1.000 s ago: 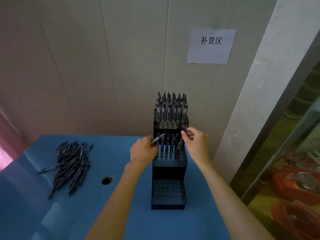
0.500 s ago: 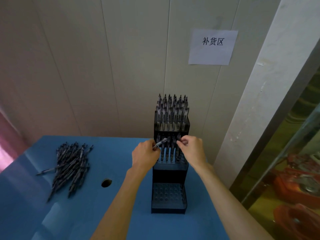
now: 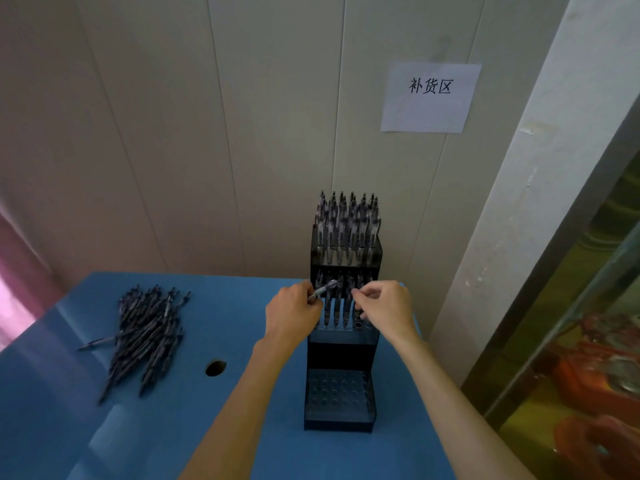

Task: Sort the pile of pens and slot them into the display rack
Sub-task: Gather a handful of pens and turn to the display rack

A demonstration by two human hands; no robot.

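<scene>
Both hands have sunk toward the display rack (image 3: 341, 341) middle tier, right hand (image 3: 382, 311) pinching a pen into a slot, left hand (image 3: 294, 315) gripping a spare pen (image 3: 323, 289), so filling continues.

Head-worn view, forward and down over table (image 3: 242, 427).

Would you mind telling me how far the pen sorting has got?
The rack's top tier is full of upright pens, and the middle tier is partly filled. In hand: the left hand grips a spare pen, while the right hand's fingers pinch a pen at the middle tier. Left: the bottom tier's empty holes and the pile on the blue table.
</scene>
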